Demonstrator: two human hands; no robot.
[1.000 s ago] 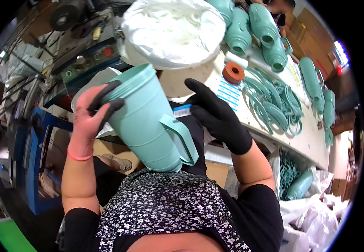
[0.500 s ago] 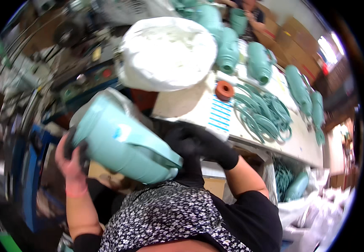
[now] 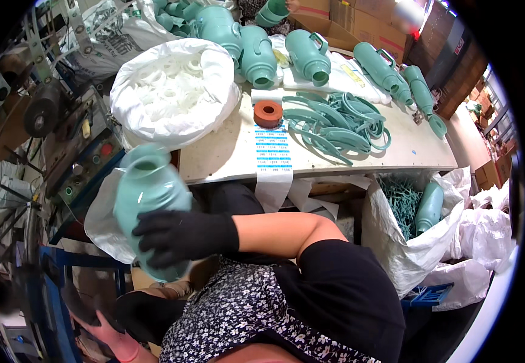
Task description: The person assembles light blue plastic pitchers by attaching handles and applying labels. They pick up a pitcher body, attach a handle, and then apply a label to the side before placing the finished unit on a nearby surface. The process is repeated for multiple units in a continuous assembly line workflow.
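Left of blue-printed labels (image 3: 272,148), the right hand (image 3: 183,238) grips a green flask (image 3: 148,189) — left hand (image 3: 110,336) blurred, fingers parted.

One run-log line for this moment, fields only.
right hand: holds green flask | left hand: low, off flask, blurred | table: brown roll, green straps

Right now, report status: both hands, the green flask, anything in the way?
Right hand gripping green flask, open neck uppermost. Left hand low, blurred, off the flask. White bag visible behind flask; no obstruction seen at right hand.
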